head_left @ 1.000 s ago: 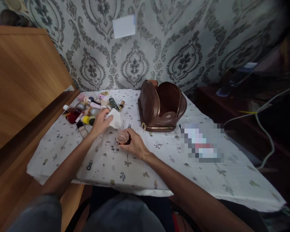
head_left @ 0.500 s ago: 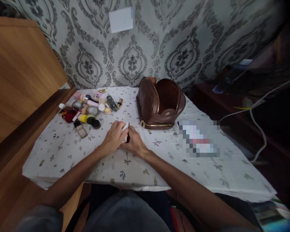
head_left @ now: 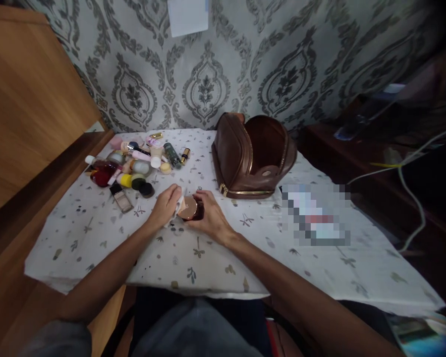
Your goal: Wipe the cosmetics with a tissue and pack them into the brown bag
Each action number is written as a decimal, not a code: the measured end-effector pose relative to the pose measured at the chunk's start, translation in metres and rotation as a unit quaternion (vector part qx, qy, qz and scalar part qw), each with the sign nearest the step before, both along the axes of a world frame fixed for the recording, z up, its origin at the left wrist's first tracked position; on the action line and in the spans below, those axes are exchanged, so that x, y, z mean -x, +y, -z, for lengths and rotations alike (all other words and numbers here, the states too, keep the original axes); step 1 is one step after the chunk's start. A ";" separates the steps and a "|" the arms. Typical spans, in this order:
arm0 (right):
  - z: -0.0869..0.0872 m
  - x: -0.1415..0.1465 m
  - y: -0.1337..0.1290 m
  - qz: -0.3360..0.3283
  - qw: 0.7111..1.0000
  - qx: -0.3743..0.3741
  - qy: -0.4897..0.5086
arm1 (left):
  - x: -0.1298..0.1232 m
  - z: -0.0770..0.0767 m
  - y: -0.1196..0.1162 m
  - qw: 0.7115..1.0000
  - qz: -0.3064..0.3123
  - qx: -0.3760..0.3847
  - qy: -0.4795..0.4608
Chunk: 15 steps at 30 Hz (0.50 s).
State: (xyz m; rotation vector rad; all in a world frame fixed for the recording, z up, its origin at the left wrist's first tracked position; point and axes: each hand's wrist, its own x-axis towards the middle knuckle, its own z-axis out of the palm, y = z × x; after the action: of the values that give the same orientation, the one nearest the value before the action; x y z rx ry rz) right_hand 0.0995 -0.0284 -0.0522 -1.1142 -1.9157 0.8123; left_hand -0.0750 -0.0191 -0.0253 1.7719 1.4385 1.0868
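Fingers of my right hand (head_left: 210, 213) wrap around a dark jar with a rose-gold lid (head_left: 188, 208), held low over the table near its front. To its left, my left hand (head_left: 166, 206) is closed on a crumpled white wipe (head_left: 177, 207), close against the lid's edge. The jar's far side is hidden by my right fingers. Nearby on the left lie a black round jar (head_left: 146, 190) and a square bottle with a black cap (head_left: 121, 199). Behind my right hand stands a brown leather cosmetic bag (head_left: 232, 153), its top unzipped and gaping.
A heap of cosmetics, with a red bottle (head_left: 101, 177) and a gold-and-black lipstick (head_left: 185, 156), covers the back left. A blurred-out flat item (head_left: 315, 213) lies right of the bag. A wooden panel (head_left: 29, 84) borders the left; white cables (head_left: 412, 198) hang at the right.
My left hand has drawn away to the left with the wipe, uncovering the jar's rose-gold lid. My right hand has kept hold of the jar. The view has shifted slightly.
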 end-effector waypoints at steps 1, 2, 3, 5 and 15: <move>-0.001 0.000 0.000 0.001 1.000 -0.001 -0.002 | 0.001 0.000 0.000 1.000 0.005 -0.002 -0.001; -0.002 0.000 -0.001 0.002 1.000 -0.004 -0.005 | 0.002 -0.001 0.000 1.000 0.013 -0.005 -0.004; -0.004 0.000 -0.002 0.006 1.000 -0.007 -0.008 | 0.003 -0.002 -0.001 1.000 0.022 -0.011 -0.007; -0.010 0.001 -0.004 0.013 1.000 0.002 -0.015 | 0.005 -0.006 -0.003 0.999 0.044 -0.030 -0.004; -0.018 0.004 -0.010 0.011 0.997 0.070 0.028 | 0.001 -0.019 -0.016 0.975 0.159 -0.141 0.064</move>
State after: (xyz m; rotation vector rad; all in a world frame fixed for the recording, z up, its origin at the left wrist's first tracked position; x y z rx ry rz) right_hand 0.0952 -0.0383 -0.0342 -1.1811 -1.8213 0.9675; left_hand -0.0765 -0.0352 -0.0064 2.2186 1.0581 1.0590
